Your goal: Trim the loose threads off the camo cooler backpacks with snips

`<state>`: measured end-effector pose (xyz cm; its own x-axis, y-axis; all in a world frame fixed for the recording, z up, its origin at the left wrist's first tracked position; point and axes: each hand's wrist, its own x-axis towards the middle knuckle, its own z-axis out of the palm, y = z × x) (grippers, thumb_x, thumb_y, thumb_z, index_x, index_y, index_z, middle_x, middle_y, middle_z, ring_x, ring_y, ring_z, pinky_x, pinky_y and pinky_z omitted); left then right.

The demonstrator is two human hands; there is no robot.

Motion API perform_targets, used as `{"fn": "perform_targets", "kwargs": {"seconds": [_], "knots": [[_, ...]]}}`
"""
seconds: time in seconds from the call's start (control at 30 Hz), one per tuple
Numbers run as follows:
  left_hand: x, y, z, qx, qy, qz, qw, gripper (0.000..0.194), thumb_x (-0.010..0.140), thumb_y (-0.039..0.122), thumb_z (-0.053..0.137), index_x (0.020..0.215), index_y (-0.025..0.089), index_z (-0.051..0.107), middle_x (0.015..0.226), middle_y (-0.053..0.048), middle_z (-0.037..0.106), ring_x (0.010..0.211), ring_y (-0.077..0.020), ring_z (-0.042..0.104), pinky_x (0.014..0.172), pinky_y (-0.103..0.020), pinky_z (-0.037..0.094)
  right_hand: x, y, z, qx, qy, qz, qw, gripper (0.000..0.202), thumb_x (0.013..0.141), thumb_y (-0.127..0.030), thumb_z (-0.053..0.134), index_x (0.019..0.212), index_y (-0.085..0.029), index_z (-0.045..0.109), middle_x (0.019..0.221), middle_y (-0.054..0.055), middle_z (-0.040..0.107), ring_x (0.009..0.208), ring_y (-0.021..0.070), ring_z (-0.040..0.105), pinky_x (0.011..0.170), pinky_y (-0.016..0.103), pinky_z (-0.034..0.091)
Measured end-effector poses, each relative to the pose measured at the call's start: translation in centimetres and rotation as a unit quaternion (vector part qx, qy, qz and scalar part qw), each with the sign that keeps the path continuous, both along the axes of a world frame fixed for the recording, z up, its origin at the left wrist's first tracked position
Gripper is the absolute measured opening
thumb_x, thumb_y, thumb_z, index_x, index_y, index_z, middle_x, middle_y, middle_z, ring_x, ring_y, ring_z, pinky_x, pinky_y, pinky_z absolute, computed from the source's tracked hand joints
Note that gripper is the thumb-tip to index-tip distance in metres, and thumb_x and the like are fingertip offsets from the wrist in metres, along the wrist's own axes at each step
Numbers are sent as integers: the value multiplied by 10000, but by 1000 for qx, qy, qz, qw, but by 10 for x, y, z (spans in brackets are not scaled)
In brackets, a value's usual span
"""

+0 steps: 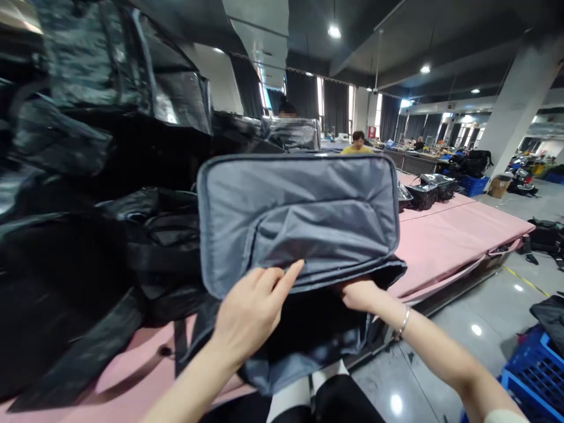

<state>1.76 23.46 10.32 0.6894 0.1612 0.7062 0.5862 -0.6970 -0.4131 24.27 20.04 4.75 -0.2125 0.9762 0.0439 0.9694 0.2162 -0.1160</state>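
Note:
A bag with a grey lining [277,376] lies unzipped at the near edge of the table. Its grey lid panel [299,182] stands raised in front of me, and a gathered pocket [321,229] runs across its inner face. My left hand [253,302] is closed at the panel's lower edge, with one finger stretched along the pocket. Under the right end of the panel, my right hand [361,294] reaches into the bag's opening; its fingers are hidden there. A bracelet circles the right wrist.
Dark bags [171,252] are piled high at left on the pink-covered table [462,229]. Several silver-lined bags [425,194] stand farther along it. A blue crate [533,370] is on the floor at right. A person in yellow [358,144] is beyond the table.

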Motion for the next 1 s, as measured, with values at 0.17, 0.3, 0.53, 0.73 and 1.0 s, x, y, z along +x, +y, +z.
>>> {"fn": "perform_targets", "kwargs": {"seconds": [0.17,0.3,0.53,0.73,1.0], "knots": [[15,2,-115,-128,-1,-9,992,473,769,8,373,1187,165,531,769,-58,586,643,-159,533,589,-279,421,-11,-56,-105,11,253,30,967,359,696,-71,507,964,-235,680,944,16,697,878,167,635,749,235,461],[16,-5,-135,-158,-45,5,986,470,782,35,408,1215,174,522,781,-60,591,679,-163,543,615,-283,407,-17,-71,-127,103,526,-142,832,190,805,-228,512,819,-160,689,687,35,664,632,138,610,613,228,458],[13,-12,-138,-181,-91,19,979,406,807,67,433,1166,197,570,779,-59,594,659,-160,524,611,-284,387,-37,-44,-108,78,738,-294,602,409,691,-525,627,681,-116,612,445,-59,442,329,30,273,322,176,179],[19,-45,-141,-390,-294,-44,872,228,786,237,565,992,220,661,854,-74,641,775,-186,582,750,-306,448,-51,-33,-102,110,811,-315,480,422,570,-511,719,617,-146,511,429,-117,313,349,4,186,329,155,106],[51,-59,-118,-764,-551,2,336,344,583,411,739,684,93,655,670,-80,656,544,-125,551,517,-232,454,-57,-42,-100,156,847,-254,441,341,647,-404,705,593,-163,470,409,-124,276,362,15,182,347,163,147]]}}
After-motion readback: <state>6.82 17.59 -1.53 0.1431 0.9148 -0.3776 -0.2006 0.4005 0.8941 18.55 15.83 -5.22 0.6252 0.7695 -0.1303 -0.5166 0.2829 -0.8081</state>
